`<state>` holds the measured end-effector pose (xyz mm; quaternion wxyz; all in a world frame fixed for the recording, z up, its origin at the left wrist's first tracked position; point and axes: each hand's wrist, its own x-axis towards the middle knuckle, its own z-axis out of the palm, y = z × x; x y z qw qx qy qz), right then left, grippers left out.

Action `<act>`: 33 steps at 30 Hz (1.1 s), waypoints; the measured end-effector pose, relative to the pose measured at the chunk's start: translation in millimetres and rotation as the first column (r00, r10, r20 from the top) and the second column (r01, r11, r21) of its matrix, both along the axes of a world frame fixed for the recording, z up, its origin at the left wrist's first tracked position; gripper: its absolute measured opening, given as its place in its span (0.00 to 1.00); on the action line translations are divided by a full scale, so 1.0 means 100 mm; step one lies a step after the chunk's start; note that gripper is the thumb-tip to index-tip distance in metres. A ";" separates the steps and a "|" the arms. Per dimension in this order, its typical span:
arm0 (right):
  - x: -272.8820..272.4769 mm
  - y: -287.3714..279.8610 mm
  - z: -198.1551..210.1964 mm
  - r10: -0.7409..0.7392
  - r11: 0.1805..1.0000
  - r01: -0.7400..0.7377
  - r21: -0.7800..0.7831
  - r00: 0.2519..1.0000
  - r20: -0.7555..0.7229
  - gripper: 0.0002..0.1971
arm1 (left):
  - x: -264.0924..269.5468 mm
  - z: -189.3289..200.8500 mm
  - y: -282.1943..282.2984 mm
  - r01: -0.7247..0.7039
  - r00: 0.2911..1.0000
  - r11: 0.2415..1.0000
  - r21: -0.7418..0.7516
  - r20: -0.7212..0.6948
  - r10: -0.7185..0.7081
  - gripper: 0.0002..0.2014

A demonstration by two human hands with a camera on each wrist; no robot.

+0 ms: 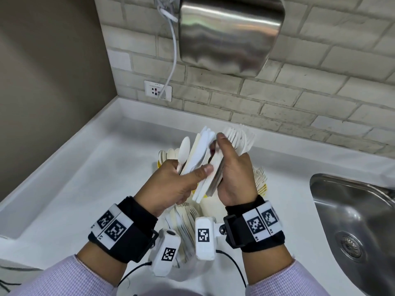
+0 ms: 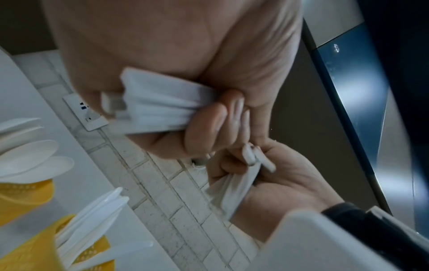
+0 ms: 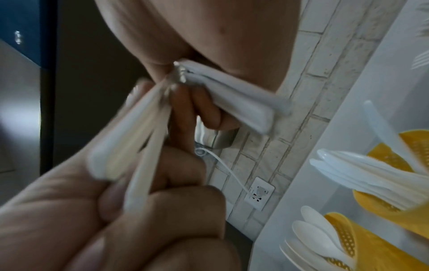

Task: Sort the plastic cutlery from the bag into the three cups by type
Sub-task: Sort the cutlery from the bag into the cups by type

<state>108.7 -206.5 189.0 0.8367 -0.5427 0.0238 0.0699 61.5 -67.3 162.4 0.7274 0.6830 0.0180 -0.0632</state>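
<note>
At the left, our left hand [image 1: 171, 184] grips a mixed fan of knives [image 1: 199, 152] and one spoon [image 1: 183, 150], thumb pressed across the handles. Just beside it, our right hand [image 1: 233, 174] is wrapped round a bunch of forks [image 1: 239, 137], tines up, with its thumb reaching over to the knives. Both bundles hang above the middle of the counter [image 1: 85, 189], over the yellow cups.

We judge the step in hand to be splitting this handful by type — so we should keep the handles squared in each fist and let only one piece slide at a time. The spoon sits at the outer left of the fan; peeling it off first would leave a clean knife stack.

Below, the spoon cup [image 1: 168, 154] stands toward the back wall, the fork cup [image 1: 261, 180] lies nearer the sink edge at right, and the knife cup [image 2: 46, 243] shows only in the wrist views. The bag [image 1: 186, 227], with cutlery left in it, lies at the counter's front edge under our wrists — a loose drop could land back there.
</note>
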 end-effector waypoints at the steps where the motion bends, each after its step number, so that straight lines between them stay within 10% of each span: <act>1: 0.01 0.00 -0.02 -0.048 0.999 0.048 0.019 0.999 -0.020 0.19 | -0.01 0.01 -0.01 -0.016 1.000 1.000 -0.009 -0.015 0.016 0.16; 7: 0.06 -0.13 -0.10 -0.212 0.961 0.214 0.174 0.977 -0.033 0.15 | -0.09 -0.03 0.00 -0.107 0.993 0.994 -0.019 -0.047 0.106 0.16; 17: -0.32 0.07 0.02 -0.134 0.988 0.152 -0.005 0.881 0.454 0.13 | -0.22 -0.14 -0.07 -0.194 0.933 0.929 -0.316 -0.353 0.074 0.13; 21: -0.46 0.22 -0.25 -0.053 0.966 0.159 -0.202 0.893 0.447 0.10 | -0.25 -0.18 -0.08 -0.191 0.926 0.873 -0.448 -0.378 0.008 0.10; 26: -0.56 0.21 -0.39 -0.049 0.955 0.165 -0.245 0.907 0.418 0.14 | -0.31 -0.17 -0.10 -0.193 0.933 0.871 -0.453 -0.360 0.019 0.30; 33: -0.35 -0.11 -0.37 -0.181 0.956 0.253 -0.150 0.908 0.377 0.23 | -0.36 -0.16 -0.19 -0.099 0.952 0.943 -0.319 -0.307 -0.004 0.14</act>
